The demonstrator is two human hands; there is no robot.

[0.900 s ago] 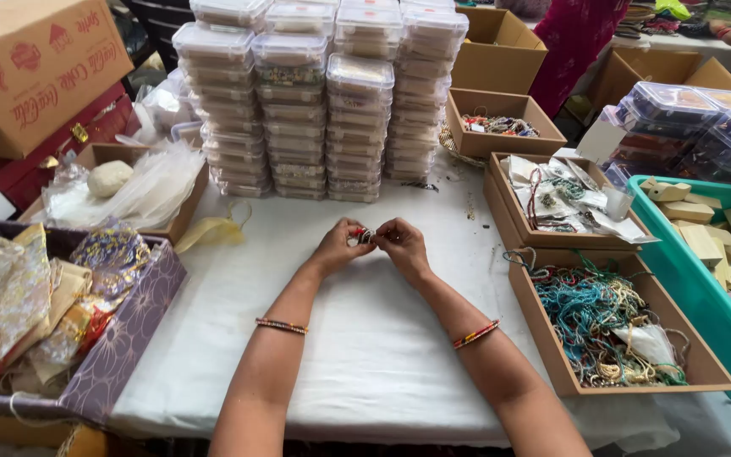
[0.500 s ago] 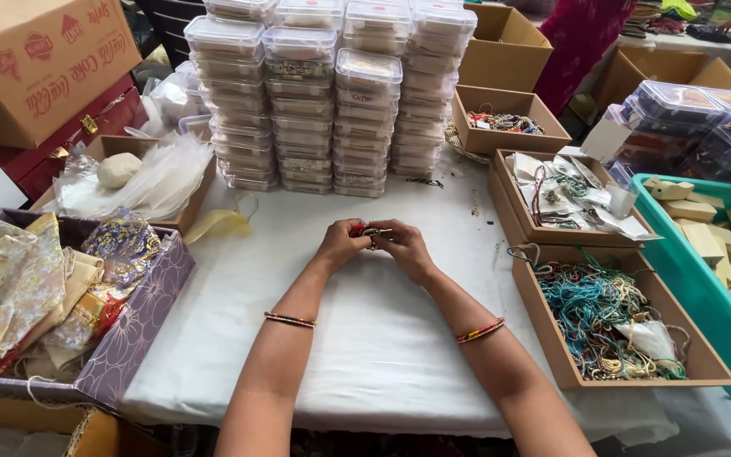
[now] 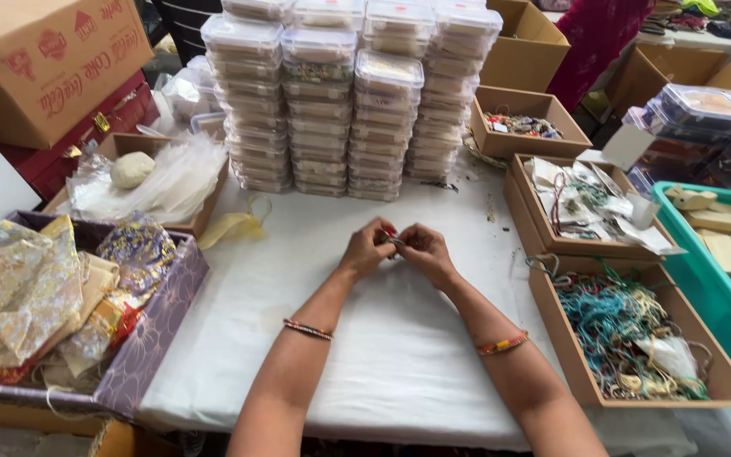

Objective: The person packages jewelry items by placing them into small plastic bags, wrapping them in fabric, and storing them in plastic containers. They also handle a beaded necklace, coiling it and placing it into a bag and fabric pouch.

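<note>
Both hands meet over the middle of the bench point(image 3: 399, 355), left hand point(image 3: 367, 250) touching right hand point(image 3: 425, 252), a small item point(image 3: 393, 241) pinched between them. Far of the hands stand stacks of lidded containers point(image 3: 340, 93). Left lies a tray of pouches point(image 3: 61, 313), with a box of plastic bags point(image 3: 150, 173) beyond it. Right, three open boxes run near to far: a box of threads point(image 3: 636, 334), a box of cards point(image 3: 590, 207), a small box point(image 3: 524, 123). A crate point(image 3: 721, 271) sits at far right.
</note>
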